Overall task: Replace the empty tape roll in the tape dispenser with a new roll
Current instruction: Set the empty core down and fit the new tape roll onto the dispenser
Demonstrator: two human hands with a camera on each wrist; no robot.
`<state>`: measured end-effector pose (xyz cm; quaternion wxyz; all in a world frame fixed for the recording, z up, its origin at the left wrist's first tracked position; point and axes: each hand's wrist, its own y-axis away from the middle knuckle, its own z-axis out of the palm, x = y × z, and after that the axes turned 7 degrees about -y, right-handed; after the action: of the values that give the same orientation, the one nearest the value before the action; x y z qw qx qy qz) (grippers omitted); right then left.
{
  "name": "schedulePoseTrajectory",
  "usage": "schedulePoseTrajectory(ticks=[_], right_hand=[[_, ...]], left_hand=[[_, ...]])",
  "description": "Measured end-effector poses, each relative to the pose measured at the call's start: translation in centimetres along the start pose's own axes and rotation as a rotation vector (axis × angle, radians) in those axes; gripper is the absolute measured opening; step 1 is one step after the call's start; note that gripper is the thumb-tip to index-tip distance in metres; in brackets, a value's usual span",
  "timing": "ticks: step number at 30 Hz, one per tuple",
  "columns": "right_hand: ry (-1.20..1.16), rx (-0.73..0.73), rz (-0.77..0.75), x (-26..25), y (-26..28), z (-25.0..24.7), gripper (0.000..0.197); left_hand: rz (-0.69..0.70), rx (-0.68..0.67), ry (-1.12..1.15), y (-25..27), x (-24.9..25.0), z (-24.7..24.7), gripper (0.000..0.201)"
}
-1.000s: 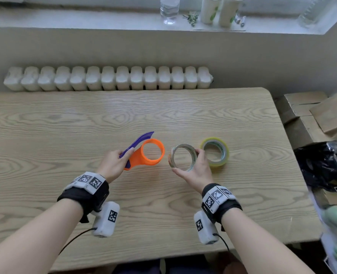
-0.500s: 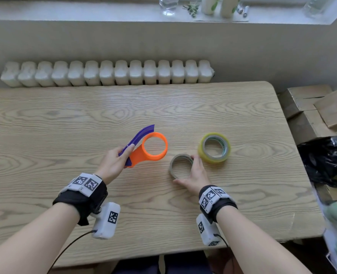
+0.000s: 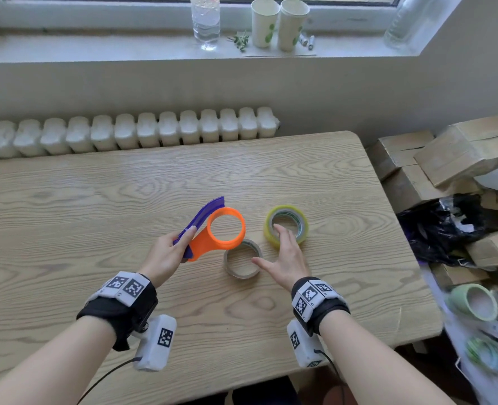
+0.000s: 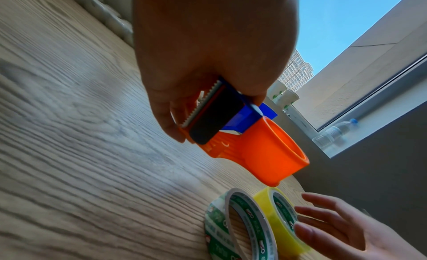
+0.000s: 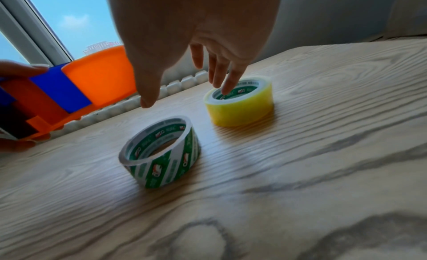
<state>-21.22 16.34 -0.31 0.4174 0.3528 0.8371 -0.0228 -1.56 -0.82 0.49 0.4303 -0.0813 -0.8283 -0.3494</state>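
From the head view, the left hand is gripping the orange and blue tape dispenser by its handle, holding it lifted off the wooden table with its bare ring tipped toward the camera. The right hand is hovering with fingers spread and straight — the fingertips are lying over the near edge of the yellow new roll, while the thumb is pointing across the empty roll, which is lying flat just below the dispenser's ring.

In the left wrist view, the left-hand fingers are curling round the dispenser's serrated cutter end, thumb on the blue guard. Both rolls are lying beneath the ring, the empty one nearer, the yellow one beside the right hand's straight fingers.

In the right wrist view, the right-hand fingers are reaching down — whether they are touching the yellow roll's rim I cannot tell. The empty roll is lying apart from the thumb.
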Motion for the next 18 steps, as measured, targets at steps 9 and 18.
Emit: schedulePoseTrajectory(ticks=[9, 18], right_hand=[[0.088, 0.030, 0.053, 1.9, -2.6, -2.6, 0.099], [0.176, -0.085, 0.195, 3.5, -6.1, -2.7, 0.123]], left_hand=[[-0.003, -0.025, -0.105, -0.7, 2.2, 2.4, 0.052], [-0.004, -0.002, -0.060, -2.2, 2.9, 3.4, 0.033]])
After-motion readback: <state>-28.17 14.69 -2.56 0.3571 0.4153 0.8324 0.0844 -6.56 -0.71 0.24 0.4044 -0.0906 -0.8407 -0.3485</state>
